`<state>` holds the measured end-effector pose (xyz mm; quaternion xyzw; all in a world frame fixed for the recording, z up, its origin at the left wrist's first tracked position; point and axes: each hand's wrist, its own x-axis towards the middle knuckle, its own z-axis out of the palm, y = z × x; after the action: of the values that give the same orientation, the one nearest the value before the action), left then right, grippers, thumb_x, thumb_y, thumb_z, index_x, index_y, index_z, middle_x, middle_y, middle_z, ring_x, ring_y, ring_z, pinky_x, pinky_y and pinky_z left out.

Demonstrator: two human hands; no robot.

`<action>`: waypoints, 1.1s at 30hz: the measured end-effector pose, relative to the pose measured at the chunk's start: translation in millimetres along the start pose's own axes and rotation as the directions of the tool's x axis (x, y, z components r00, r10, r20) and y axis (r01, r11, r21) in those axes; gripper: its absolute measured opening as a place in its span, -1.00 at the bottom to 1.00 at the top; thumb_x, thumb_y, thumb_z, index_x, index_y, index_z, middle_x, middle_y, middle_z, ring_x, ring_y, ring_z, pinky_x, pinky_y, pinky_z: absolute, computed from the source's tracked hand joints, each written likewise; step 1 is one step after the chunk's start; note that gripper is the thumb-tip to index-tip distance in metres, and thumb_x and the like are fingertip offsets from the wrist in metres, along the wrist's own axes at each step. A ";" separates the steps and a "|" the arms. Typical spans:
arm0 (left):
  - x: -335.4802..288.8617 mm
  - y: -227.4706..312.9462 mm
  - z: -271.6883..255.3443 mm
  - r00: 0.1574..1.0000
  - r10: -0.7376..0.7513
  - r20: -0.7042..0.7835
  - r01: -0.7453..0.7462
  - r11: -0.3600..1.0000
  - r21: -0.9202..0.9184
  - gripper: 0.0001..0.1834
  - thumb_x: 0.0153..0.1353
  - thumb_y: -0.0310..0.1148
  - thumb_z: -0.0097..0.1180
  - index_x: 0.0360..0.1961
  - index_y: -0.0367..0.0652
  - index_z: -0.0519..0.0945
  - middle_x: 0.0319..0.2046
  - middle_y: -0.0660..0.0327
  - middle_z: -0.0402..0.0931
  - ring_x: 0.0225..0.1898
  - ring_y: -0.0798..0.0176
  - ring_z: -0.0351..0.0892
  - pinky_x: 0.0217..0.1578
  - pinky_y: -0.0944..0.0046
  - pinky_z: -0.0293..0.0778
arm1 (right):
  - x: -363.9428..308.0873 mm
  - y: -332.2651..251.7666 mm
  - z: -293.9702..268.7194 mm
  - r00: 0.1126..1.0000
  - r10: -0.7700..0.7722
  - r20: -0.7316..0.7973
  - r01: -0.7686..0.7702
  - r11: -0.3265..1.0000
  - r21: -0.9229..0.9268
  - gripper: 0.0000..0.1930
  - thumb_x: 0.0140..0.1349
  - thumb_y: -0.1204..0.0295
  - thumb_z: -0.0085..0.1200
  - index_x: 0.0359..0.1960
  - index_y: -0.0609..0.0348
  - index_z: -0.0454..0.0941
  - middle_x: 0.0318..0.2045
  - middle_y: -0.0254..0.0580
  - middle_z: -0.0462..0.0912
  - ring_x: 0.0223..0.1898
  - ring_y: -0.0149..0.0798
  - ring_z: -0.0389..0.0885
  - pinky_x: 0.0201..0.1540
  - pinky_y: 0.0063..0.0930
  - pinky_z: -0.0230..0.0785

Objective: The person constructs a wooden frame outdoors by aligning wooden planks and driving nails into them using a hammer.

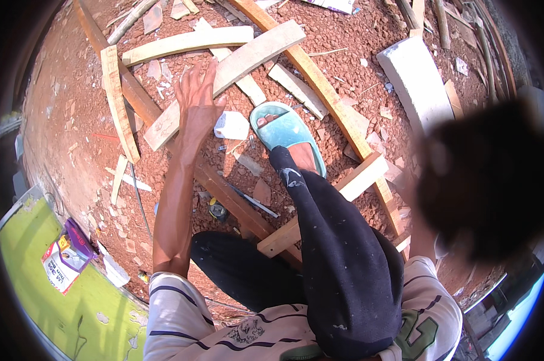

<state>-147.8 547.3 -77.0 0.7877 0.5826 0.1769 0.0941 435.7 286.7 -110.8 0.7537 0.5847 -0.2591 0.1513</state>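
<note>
My left hand (196, 93) lies over a pale wooden plank (260, 55), its fingers stretched out and apart past the far edge. The plank rests slantwise across a long brown timber (224, 195) and a second long timber (320, 78). Another short crosspiece (284, 236) spans these two timbers nearer to me, partly hidden by my leg. My right forearm (424, 237) rises at the right toward a large dark blur close to the camera. In that blur my right hand and its fingers cannot be made out.
My foot in a light-blue slipper (284, 123) stands between the timbers. A tape measure (218, 210) lies by the brown timber. Loose wood offcuts (118, 99) and a white block (413, 78) lie on rubble-strewn red soil. A green panel (37, 265) stands at the lower left.
</note>
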 end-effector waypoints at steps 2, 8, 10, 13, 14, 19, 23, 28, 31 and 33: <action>-8.5 42.7 11.9 0.994 0.024 -0.109 -0.034 0.995 -0.093 -0.30 0.13 -0.38 0.31 0.32 -0.17 0.39 0.11 -0.07 0.48 0.16 -0.07 0.49 0.19 0.03 0.41 | -3.1 -8.8 -7.0 0.997 -0.029 -0.065 0.028 0.999 -0.030 -0.28 -0.12 0.40 0.39 0.19 0.04 0.41 0.03 0.07 0.55 0.13 0.17 0.50 0.17 -0.03 0.35; 30.0 144.5 119.5 0.696 -0.361 0.621 0.713 0.244 -0.657 0.18 0.04 0.01 0.46 0.46 -0.41 0.02 0.29 -0.28 0.28 0.27 -0.09 0.40 0.25 0.05 0.38 | 9.9 13.3 7.1 0.943 -0.312 -0.117 0.323 0.943 0.087 -0.29 -0.15 0.48 0.39 0.15 0.19 0.42 -0.02 0.05 0.55 0.03 0.19 0.48 0.14 0.01 0.34; 52.7 166.0 145.4 0.668 -0.539 0.513 0.703 0.232 -0.672 0.30 -0.03 0.01 0.50 0.48 -0.42 -0.09 0.32 -0.32 0.20 0.33 -0.13 0.31 0.31 0.02 0.29 | 8.7 -16.8 -6.8 0.962 -0.257 -0.095 0.251 0.965 -0.072 -0.30 -0.13 0.46 0.39 0.15 0.23 0.40 -0.03 0.06 0.56 0.02 0.20 0.47 0.13 0.01 0.33; 82.7 197.3 140.8 0.458 -0.664 0.591 0.844 0.116 -0.523 0.27 -0.06 -0.12 0.51 0.44 -0.48 -0.12 0.32 -0.32 0.19 0.34 -0.12 0.27 0.33 0.14 0.26 | 7.1 1.7 3.3 0.951 -0.288 -0.111 0.284 0.958 -0.051 -0.26 -0.12 0.41 0.41 0.16 0.25 0.36 -0.03 0.06 0.55 0.01 0.21 0.46 0.12 0.03 0.32; 84.2 195.0 144.2 0.453 -0.675 0.582 0.836 0.095 -0.541 0.22 -0.05 -0.16 0.50 0.42 -0.49 -0.08 0.29 -0.31 0.23 0.31 -0.12 0.31 0.31 0.15 0.29 | 7.7 0.7 3.2 0.957 -0.275 -0.095 0.272 0.961 -0.045 -0.25 -0.12 0.40 0.42 0.17 0.25 0.35 -0.03 0.06 0.55 0.01 0.21 0.45 0.12 0.03 0.32; 83.1 177.9 175.4 0.526 -0.625 0.576 0.780 0.084 -0.620 0.13 0.06 -0.35 0.36 0.44 -0.51 -0.18 0.22 -0.36 0.29 0.24 -0.22 0.40 0.29 0.12 0.39 | 6.8 14.9 4.8 0.946 -0.312 -0.088 0.300 0.945 -0.132 -0.21 -0.15 0.36 0.44 0.17 0.28 0.34 0.02 0.17 0.48 0.06 0.24 0.41 0.14 0.03 0.34; 82.2 183.5 171.6 0.536 -0.691 0.485 0.766 0.156 -0.624 -0.19 0.00 -0.33 0.41 0.16 -0.53 0.24 0.04 -0.27 0.49 0.03 -0.06 0.60 0.03 0.10 0.55 | -7.2 23.9 -3.9 0.997 -0.040 -0.072 0.026 0.982 -0.188 -0.15 -0.18 0.39 0.44 0.24 0.28 0.33 0.02 0.18 0.45 0.08 0.25 0.41 0.19 0.05 0.33; 81.5 190.7 163.2 0.570 -0.674 0.470 0.752 0.198 -0.629 -0.19 0.03 -0.30 0.40 0.16 -0.54 0.23 0.01 -0.27 0.51 0.00 -0.05 0.61 -0.01 0.11 0.57 | -14.3 68.5 -9.9 0.994 -0.008 -0.107 -0.010 0.986 -0.167 -0.16 -0.13 0.39 0.41 0.26 0.33 0.30 0.00 0.22 0.45 0.05 0.25 0.41 0.18 0.05 0.32; 78.2 184.0 150.9 0.618 -0.603 0.504 0.698 0.127 -0.704 -0.20 0.04 -0.30 0.38 0.19 -0.48 0.23 0.01 -0.24 0.51 -0.03 -0.03 0.63 -0.04 0.12 0.58 | 20.0 68.1 -16.0 0.990 -0.064 -0.126 0.051 0.993 -0.104 -0.19 -0.03 0.34 0.36 0.27 0.36 0.29 0.02 0.24 0.45 0.06 0.25 0.41 0.19 0.05 0.31; 74.8 180.7 154.1 0.617 -0.615 0.490 0.702 0.150 -0.696 -0.21 0.04 -0.30 0.38 0.19 -0.46 0.23 0.02 -0.24 0.51 -0.02 -0.03 0.62 -0.02 0.12 0.57 | 53.1 34.6 -25.9 0.980 -0.115 -0.165 0.106 0.992 -0.062 -0.21 0.03 0.28 0.33 0.29 0.37 0.28 0.04 0.25 0.45 0.07 0.26 0.41 0.20 0.04 0.29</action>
<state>91.3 572.5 -142.0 0.3052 0.6936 0.3403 0.5568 484.1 333.8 -122.2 0.7350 0.6430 -0.1870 0.1068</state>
